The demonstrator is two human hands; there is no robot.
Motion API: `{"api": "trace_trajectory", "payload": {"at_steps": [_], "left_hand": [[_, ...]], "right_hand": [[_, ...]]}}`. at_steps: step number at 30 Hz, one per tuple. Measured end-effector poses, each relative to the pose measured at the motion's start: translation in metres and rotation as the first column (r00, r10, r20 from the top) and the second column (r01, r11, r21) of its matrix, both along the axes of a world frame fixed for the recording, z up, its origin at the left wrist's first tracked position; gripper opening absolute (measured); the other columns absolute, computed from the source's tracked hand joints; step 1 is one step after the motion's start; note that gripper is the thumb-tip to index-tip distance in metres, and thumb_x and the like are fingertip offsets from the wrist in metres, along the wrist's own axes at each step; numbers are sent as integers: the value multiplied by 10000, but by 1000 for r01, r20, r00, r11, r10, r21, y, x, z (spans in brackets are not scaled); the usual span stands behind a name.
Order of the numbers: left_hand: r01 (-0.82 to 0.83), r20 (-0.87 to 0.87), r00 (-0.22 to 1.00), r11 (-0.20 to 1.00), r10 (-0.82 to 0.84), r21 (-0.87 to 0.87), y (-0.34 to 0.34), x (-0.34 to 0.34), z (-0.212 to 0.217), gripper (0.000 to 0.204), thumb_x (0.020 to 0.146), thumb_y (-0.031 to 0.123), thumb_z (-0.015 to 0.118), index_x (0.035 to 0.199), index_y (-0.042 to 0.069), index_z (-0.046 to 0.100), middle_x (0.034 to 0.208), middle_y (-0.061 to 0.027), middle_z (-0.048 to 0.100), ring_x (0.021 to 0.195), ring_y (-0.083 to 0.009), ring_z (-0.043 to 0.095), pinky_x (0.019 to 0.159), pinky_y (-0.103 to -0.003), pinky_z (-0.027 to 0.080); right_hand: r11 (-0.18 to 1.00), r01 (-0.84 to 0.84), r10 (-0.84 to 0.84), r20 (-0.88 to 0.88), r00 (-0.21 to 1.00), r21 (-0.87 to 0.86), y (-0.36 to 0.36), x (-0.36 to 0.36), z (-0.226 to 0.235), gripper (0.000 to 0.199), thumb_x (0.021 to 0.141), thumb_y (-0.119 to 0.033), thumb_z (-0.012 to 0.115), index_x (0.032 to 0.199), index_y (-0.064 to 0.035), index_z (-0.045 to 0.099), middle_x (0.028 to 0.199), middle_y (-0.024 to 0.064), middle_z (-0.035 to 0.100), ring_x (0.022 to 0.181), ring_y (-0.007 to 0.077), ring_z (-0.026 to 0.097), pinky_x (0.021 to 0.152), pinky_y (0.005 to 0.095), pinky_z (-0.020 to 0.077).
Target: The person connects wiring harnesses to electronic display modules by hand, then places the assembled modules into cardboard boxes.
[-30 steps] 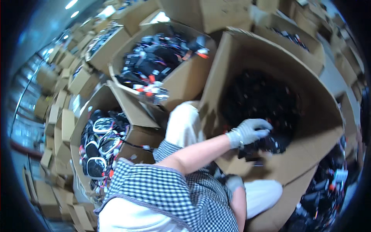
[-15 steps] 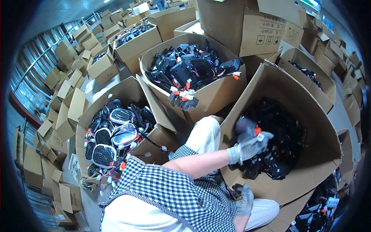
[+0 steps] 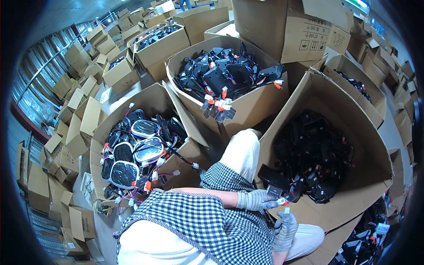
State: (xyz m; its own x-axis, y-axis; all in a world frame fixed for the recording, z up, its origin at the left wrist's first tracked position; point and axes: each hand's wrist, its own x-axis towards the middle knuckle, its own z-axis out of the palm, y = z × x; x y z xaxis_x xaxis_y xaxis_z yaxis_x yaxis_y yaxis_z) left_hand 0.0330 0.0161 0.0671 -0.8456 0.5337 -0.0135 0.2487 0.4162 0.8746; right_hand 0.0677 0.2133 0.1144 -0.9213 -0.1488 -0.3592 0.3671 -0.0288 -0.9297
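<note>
My left hand (image 3: pixel 257 200), in a grey striped glove, is closed by the near edge of the right carton (image 3: pixel 318 218). At its fingertips is a white and orange-red connector (image 3: pixel 282 201), with a dark, flat piece (image 3: pixel 274 191) just above. Close below, my gloved right hand (image 3: pixel 285 229) is closed, fingers curled, with a small pale plug (image 3: pixel 286 210) sticking up from its tips. Wires between the two hands are too small to trace. Beyond them, a black rectangular housing (image 3: pixel 272 176) lies at the edge of a heap of black wired parts (image 3: pixel 316 152) inside the carton.
Left stands a carton (image 3: pixel 100 143) of black, pale-rimmed oval units with loose wires. A middle carton (image 3: pixel 260 106) holds black housings; connectors and dark flat pieces (image 3: pixel 219 110) hang over its side. More wired parts (image 3: pixel 364 238) lie at lower right. Stacked cartons surround me.
My left hand has drawn back from over the right carton toward my lap, beside my right hand. The right hand has risen slightly, and a pale plug now shows at its fingertips.
</note>
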Motion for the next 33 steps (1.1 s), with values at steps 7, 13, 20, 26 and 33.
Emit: {"api": "trace_trajectory", "payload": {"at_steps": [7,13,20,26,33], "left_hand": [[-77,-105,991,997,77,1,-9,-4,15,395,870,352,504,1133,57,515,876,-136,568,860,-300,553,846,-354,432],[-19,113,993,999,24,-48,-28,-8,6,329,912,277,467,1109,38,575,975,-131,626,898,-277,599,810,-328,448],[75,-108,986,923,-124,-377,-24,-10,9,294,832,345,549,956,98,650,770,-123,619,678,-318,582,613,-381,457],[262,37,961,857,-274,-445,-28,-12,10,303,824,381,535,946,124,641,709,-128,605,639,-329,571,572,-403,438],[256,82,966,951,-246,-172,-39,-14,-1,356,844,360,527,1013,58,611,754,-180,591,675,-360,555,605,-416,434]], "right_hand": [[968,226,-183,310,933,-109,-12,-8,2,216,883,-204,477,831,-43,611,624,-21,539,467,40,437,394,187,301],[984,-159,165,79,983,-80,-11,-25,-9,369,883,-342,529,832,8,634,539,-23,469,470,42,398,450,195,294],[967,-231,243,124,962,-107,-2,-18,-36,395,841,-388,574,797,-3,650,566,-18,505,472,42,386,463,185,314],[870,-372,452,224,863,-323,2,-27,-44,360,839,-365,579,765,-18,642,565,-21,495,454,32,371,423,174,267],[836,-420,528,314,789,-353,-5,-43,-46,214,829,-218,598,819,-12,654,619,-18,553,454,7,381,420,151,270]]}}
